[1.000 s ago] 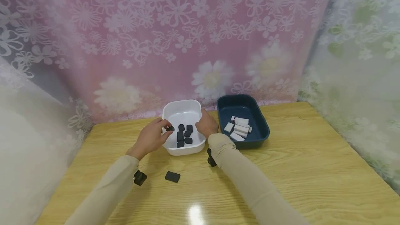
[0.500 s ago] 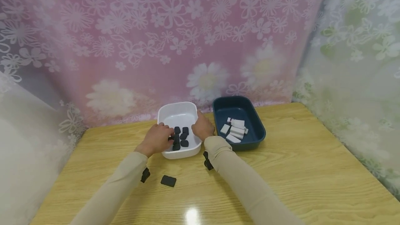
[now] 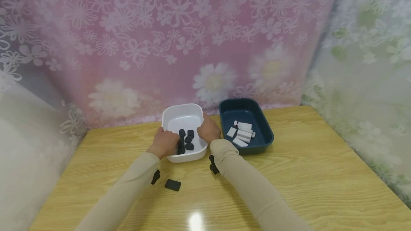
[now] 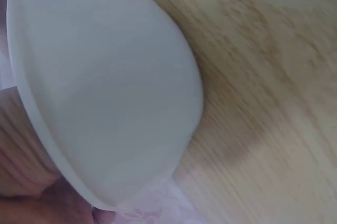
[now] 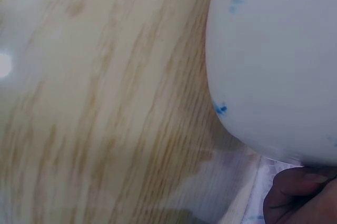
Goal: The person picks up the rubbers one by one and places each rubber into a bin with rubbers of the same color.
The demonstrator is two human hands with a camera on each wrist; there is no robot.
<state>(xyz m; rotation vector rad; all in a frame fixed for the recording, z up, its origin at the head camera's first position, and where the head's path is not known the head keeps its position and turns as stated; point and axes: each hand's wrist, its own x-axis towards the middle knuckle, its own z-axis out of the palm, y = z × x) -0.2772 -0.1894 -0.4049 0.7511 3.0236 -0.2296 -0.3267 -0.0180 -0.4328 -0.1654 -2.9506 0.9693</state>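
A white plastic basin [image 3: 183, 111] stands on the table with several small black blocks [image 3: 189, 147] lying in its near half. My left hand [image 3: 165, 142] grips the basin's left rim, its fingers reaching over the edge; the left wrist view shows the hand [image 4: 31, 182] at that rim, with the fingertips partly hidden. On the opposite side my right hand [image 3: 209, 129] holds the right rim. The right wrist view shows its curled fingers [image 5: 295, 192] against the basin's outer wall [image 5: 274, 66]. No block shows in either hand.
A dark blue basin [image 3: 247, 104] with several white blocks [image 3: 244, 134] stands just right of the white one. One flat black block [image 3: 173, 185] lies on the wooden table [image 3: 305, 174] in front. A pink flowered curtain [image 3: 179, 45] hangs close behind.
My left hand has carried a black block into the white basin, let it go, and taken hold of the left rim. The right hand has stayed on its rim.
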